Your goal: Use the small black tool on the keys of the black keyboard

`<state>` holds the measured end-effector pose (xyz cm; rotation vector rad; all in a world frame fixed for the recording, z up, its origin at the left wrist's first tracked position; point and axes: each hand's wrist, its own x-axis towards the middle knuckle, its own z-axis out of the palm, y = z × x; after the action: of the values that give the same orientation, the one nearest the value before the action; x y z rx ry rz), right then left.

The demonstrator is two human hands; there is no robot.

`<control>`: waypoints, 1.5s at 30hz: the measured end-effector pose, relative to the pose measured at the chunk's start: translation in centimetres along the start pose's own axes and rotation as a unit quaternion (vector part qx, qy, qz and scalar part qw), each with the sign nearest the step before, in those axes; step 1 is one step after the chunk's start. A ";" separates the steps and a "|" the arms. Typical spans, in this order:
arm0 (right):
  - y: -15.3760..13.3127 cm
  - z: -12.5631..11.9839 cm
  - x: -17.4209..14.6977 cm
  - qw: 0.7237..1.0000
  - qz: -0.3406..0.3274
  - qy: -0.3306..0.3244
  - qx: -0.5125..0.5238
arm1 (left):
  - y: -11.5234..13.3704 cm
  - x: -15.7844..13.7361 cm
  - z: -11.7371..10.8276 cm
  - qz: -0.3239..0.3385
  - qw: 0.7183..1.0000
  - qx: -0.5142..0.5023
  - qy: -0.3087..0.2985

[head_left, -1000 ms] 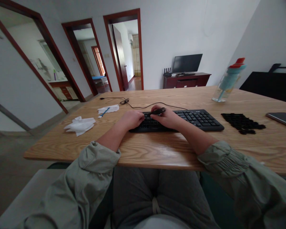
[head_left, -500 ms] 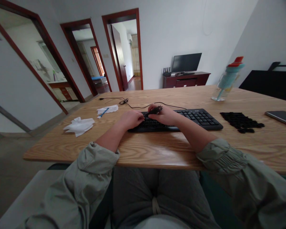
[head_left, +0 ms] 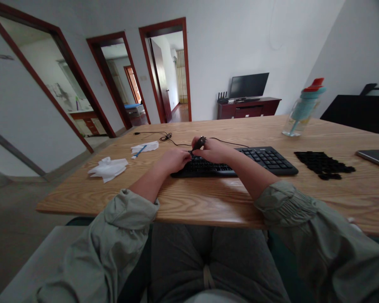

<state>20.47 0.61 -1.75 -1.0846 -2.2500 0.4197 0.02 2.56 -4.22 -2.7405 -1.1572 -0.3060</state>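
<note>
A black keyboard [head_left: 265, 160] lies on the table in front of me; keycaps show at its right end, and the left part is partly covered by my hands. My right hand [head_left: 213, 150] is closed around a short dark tool [head_left: 199, 144], its thick end sticking up and its tip low over the keyboard's upper left. I cannot make out the tool's exact kind. Right beside that tip, my left hand [head_left: 177, 160] is closed in a pinch at the keyboard's left end. Whatever its fingers hold is too small or hidden to see.
Small black pieces [head_left: 324, 163], seemingly loose keycaps, lie right of the keyboard, with a phone-like dark slab [head_left: 375, 158] beyond. A bottle [head_left: 301, 110] stands at the back. Leftward are crumpled tissue [head_left: 109, 168], a blue brush-like stick [head_left: 139, 151] and the coiled cable [head_left: 166, 136].
The dark tool in my right hand has tipped more upright and shifted slightly left. My left hand stays pinched at the keyboard's left end. The whole view has moved a little.
</note>
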 end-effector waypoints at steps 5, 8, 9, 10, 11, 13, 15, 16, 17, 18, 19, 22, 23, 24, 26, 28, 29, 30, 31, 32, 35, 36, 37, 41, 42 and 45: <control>2.0 -1.5 0.1 0.996 0.014 -0.046 0.077 | 0.5 0.1 0.3 0.015 1.000 0.021 0.010; 2.3 -2.2 0.2 0.989 0.061 -0.079 0.107 | 0.7 0.1 0.2 0.015 1.000 0.015 0.010; 2.1 -2.2 0.4 0.988 0.070 -0.080 0.110 | 0.7 0.1 0.2 0.014 1.000 0.009 0.009; 1.9 -2.2 0.7 0.988 0.074 -0.076 0.110 | 0.7 0.1 0.1 0.011 1.000 0.003 0.006; 1.6 -2.0 1.1 0.989 0.072 -0.073 0.107 | 0.6 0.1 0.1 0.007 1.000 -0.002 0.002; 0.9 -1.5 2.1 0.992 0.048 -0.067 0.097 | 0.3 0.1 0.0 -0.004 1.000 -0.013 -0.014; 0.3 -0.9 3.1 0.994 0.018 -0.071 0.081 | 0.0 0.1 0.1 -0.010 0.999 -0.024 -0.026; 0.1 -0.8 3.4 0.994 0.008 -0.074 0.074 | -0.2 0.0 0.2 -0.008 0.999 -0.030 -0.025; 0.0 -0.7 3.5 0.995 0.003 -0.074 0.071 | -0.3 0.0 0.3 -0.005 0.999 -0.035 -0.022; 0.0 -0.7 3.5 0.995 0.004 -0.074 0.072 | -0.5 0.1 0.4 0.000 0.999 -0.038 -0.016; 0.2 -0.8 3.2 0.994 0.013 -0.074 0.077 | -0.5 0.1 0.5 0.006 0.999 -0.039 -0.009; 1.3 -1.6 1.8 0.986 0.077 -0.084 0.121 | -0.5 0.2 0.7 0.024 0.999 -0.041 0.000; 1.8 -1.8 1.3 0.981 0.106 -0.088 0.138 | -0.3 0.3 0.7 0.028 0.999 -0.043 0.000; 2.3 -2.0 0.9 0.975 0.133 -0.086 0.156 | -0.2 0.4 0.7 0.029 0.999 -0.043 0.001; 3.2 -2.2 0.3 0.964 0.172 -0.068 0.189 | 0.1 0.5 0.6 0.020 0.999 -0.036 0.004; 3.7 -2.2 0.1 0.956 0.190 -0.049 0.219 | 0.4 0.6 0.5 0.008 1.000 -0.026 0.008; 3.8 -2.2 0.1 0.954 0.190 -0.047 0.229 | 0.5 0.6 0.5 0.006 1.000 -0.023 0.008; 3.7 -2.1 0.2 0.954 0.183 -0.050 0.232 | 0.6 0.6 0.4 0.007 1.000 -0.021 0.005; 3.7 -2.1 0.2 0.956 0.170 -0.058 0.230 | 0.7 0.6 0.4 0.010 1.000 -0.020 0.002; 3.5 -2.0 0.3 0.960 0.154 -0.069 0.223 | 0.8 0.7 0.4 0.013 1.000 -0.018 -0.001; 3.1 -1.9 0.5 0.970 0.124 -0.075 0.196 | 1.2 0.8 0.3 0.006 1.000 -0.008 -0.006; 3.1 -1.9 0.6 0.971 0.126 -0.064 0.193 | 1.3 0.8 0.2 0.003 1.000 -0.006 -0.005; 3.2 -1.8 0.6 0.971 0.133 -0.050 0.192 | 1.4 0.8 0.2 0.000 1.000 -0.007 -0.002; 4.0 -1.3 0.7 0.967 0.153 -0.022 0.203 | 1.4 0.8 0.3 -0.009 1.000 -0.013 0.013; 4.3 -1.2 0.7 0.968 0.148 -0.021 0.203 | 1.3 0.7 0.4 -0.015 1.000 -0.013 0.015; 4.8 -1.1 0.6 0.976 0.113 -0.028 0.185 | 0.8 0.7 0.6 -0.028 0.999 -0.025 0.023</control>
<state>23.74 4.10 -3.10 -1.1385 -1.9921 0.9336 1.15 2.58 -4.65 -2.7315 -1.2330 -0.4083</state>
